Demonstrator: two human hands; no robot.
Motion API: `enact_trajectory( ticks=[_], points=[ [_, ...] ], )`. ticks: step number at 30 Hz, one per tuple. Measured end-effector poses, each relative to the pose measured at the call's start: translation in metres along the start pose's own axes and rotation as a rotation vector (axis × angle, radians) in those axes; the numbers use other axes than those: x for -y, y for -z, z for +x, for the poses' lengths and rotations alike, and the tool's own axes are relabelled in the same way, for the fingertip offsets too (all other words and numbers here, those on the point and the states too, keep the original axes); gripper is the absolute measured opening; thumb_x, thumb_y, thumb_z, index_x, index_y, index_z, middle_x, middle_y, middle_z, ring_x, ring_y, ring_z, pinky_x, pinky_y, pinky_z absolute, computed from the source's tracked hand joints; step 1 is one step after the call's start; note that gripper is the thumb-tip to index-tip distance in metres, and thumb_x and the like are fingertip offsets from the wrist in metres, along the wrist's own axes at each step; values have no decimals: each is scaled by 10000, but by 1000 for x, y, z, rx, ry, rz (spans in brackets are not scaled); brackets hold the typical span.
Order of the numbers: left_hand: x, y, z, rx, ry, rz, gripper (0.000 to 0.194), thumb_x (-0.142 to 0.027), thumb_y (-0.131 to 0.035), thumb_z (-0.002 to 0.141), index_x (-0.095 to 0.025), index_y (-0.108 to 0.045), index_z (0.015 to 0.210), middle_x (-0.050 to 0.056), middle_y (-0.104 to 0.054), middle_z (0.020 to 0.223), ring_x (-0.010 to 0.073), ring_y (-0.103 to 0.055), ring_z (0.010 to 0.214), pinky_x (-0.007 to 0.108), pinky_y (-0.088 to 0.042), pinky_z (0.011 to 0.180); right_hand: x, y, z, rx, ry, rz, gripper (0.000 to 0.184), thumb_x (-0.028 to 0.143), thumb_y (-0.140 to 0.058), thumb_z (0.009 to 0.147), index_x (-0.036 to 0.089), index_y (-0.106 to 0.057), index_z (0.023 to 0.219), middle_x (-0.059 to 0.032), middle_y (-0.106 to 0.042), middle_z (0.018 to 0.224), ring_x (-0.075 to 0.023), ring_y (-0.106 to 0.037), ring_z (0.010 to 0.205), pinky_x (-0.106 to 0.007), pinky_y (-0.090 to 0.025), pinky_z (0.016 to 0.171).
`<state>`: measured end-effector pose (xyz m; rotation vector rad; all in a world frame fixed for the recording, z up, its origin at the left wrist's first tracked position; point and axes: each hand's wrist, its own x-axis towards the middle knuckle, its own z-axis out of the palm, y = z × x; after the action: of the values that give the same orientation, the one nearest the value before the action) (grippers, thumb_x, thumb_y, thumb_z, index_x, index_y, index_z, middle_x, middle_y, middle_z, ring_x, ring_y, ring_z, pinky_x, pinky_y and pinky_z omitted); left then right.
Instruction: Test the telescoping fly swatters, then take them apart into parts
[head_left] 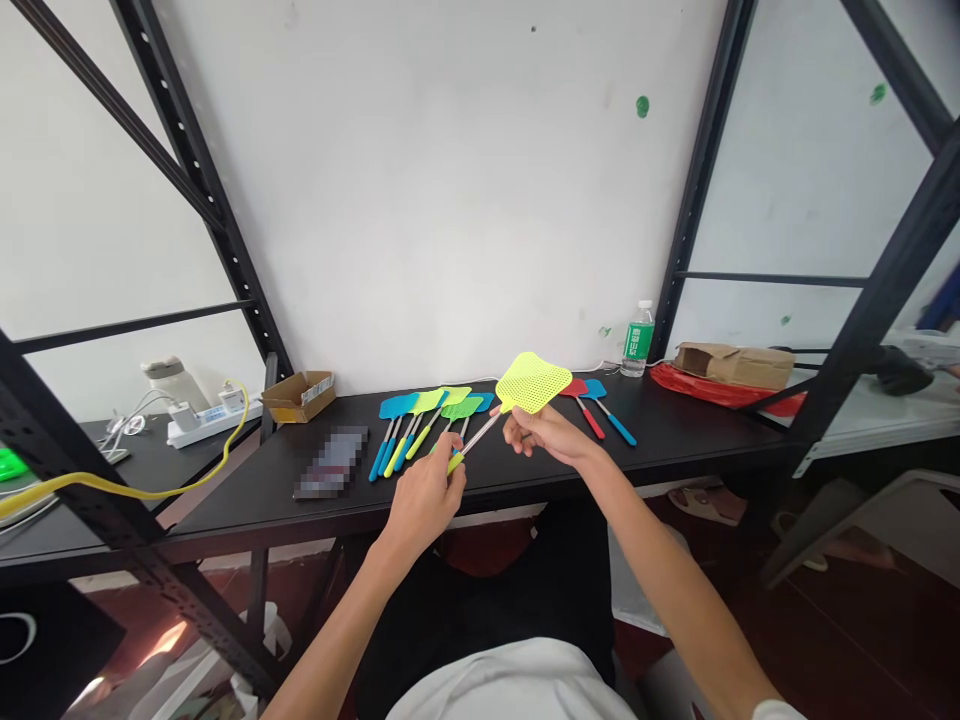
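I hold a yellow fly swatter (531,382) above the black table (675,430). My left hand (424,495) is closed round its yellow-green handle end. My right hand (544,432) pinches the thin metal shaft just below the mesh head. Behind my hands, several swatters (420,420) with blue, yellow and green heads lie in a row on the table. A red swatter and a blue swatter (600,405) lie further right.
A small open cardboard box (300,395) stands at the back left, a water bottle (638,340) at the back right. A brown package on red plastic (731,370) lies at the far right. A power strip (210,418) sits on the left table. Black rack posts flank the table.
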<state>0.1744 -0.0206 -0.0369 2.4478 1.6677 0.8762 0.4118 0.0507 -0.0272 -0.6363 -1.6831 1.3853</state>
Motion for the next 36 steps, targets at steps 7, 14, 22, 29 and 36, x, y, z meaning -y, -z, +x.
enact_trajectory(
  ticks=[7,14,22,29,36],
  points=[
    [-3,0,0,-6,-29,-35,330,-501,-356,997,-243,-554,1055,-16,-564,649,187,-545,589,267,-250,548,-12,-27,10,-61,95,30,394,545,-692,859,171,-717,979,-17,-586,761,-110,-550,602,-206,-416,478],
    [-4,2,-1,1,-41,-101,382,-504,-337,1004,-246,-588,875,-24,-495,551,170,-476,522,271,-216,536,-28,-34,20,-184,172,0,348,523,-738,811,176,-736,843,-18,-586,695,-130,-555,606,-225,-409,471],
    [-5,1,-2,181,31,-638,416,-533,-371,986,-208,-520,774,-33,-536,522,117,-454,424,229,-316,479,-26,-36,20,-197,208,-23,363,545,-716,824,183,-717,796,-3,-545,627,-125,-515,557,-241,-402,480],
    [-5,-1,5,363,120,-1066,425,-557,-415,968,-183,-536,808,-49,-485,430,79,-331,351,207,-265,421,-19,-39,19,-233,251,-41,399,579,-704,821,184,-692,761,16,-496,554,-120,-470,516,-247,-376,465],
    [-10,-1,6,250,53,-858,425,-544,-450,962,-181,-564,773,-22,-555,498,101,-429,430,217,-339,472,-13,-38,18,-299,245,-116,415,598,-691,821,186,-670,776,14,-520,557,-118,-480,480,-242,-369,435]
  ],
)
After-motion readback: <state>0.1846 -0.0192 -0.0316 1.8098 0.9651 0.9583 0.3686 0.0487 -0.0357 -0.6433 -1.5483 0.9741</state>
